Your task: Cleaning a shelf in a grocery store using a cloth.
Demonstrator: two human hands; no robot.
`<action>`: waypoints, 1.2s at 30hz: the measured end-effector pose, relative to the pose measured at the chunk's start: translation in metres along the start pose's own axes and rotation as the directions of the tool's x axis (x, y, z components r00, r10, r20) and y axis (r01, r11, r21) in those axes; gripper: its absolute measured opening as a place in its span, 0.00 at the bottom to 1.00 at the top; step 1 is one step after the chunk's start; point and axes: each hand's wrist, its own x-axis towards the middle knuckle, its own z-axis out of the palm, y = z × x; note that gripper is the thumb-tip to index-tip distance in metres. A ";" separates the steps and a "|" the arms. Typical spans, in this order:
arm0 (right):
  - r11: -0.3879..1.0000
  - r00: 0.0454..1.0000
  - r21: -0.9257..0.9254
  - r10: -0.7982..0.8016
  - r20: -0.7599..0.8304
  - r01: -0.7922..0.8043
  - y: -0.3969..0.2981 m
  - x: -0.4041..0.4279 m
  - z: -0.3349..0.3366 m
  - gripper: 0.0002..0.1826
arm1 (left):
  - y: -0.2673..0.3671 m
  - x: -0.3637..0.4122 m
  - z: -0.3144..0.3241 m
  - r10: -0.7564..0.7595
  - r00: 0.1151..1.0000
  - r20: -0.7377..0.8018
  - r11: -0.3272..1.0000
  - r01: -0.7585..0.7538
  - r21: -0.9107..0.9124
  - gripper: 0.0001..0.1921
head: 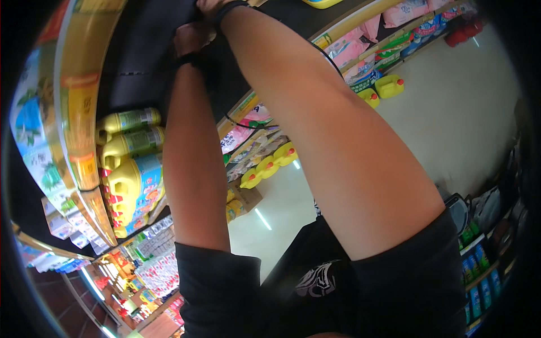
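Both my arms reach up to the top of the head view, over a dark shelf board point(135, 55). My left hand point(192, 39) is at the dark back of the shelf, partly in shadow, with a dark band at its wrist. My right hand point(209, 6) is close beside it, cut off by the top edge of the picture, also with a dark band. Whether either holds anything cannot be made out. Yellow jugs with red caps point(123, 179) stand on the shelf left of my forearms. Part of a yellow item point(323, 3) shows at the top edge.
A yellow price rail point(86, 101) edges the shelf at left. Below, pink bags point(348, 46) fill lower shelves, and yellow jugs point(267, 167) stand on the pale floor point(456, 105). A cardboard box point(249, 196) is near them. Shelves with blue bottles point(475, 298) stand at right.
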 end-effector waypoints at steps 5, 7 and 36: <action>0.950 0.999 -0.307 -0.050 -0.003 0.046 0.035 -0.011 0.008 0.16 | 0.086 -0.026 -0.021 -0.362 0.924 0.121 0.833 0.379 -0.402 0.20; 0.937 0.996 -0.348 0.020 0.091 0.014 0.033 -0.015 -0.006 0.16 | 0.097 -0.035 -0.033 -0.369 0.923 0.111 0.864 0.384 -0.326 0.20; 0.907 0.892 -0.421 0.203 0.404 -0.015 0.011 -0.090 -0.079 0.19 | 0.153 -0.126 -0.109 -0.332 0.924 0.191 0.761 0.382 -0.524 0.18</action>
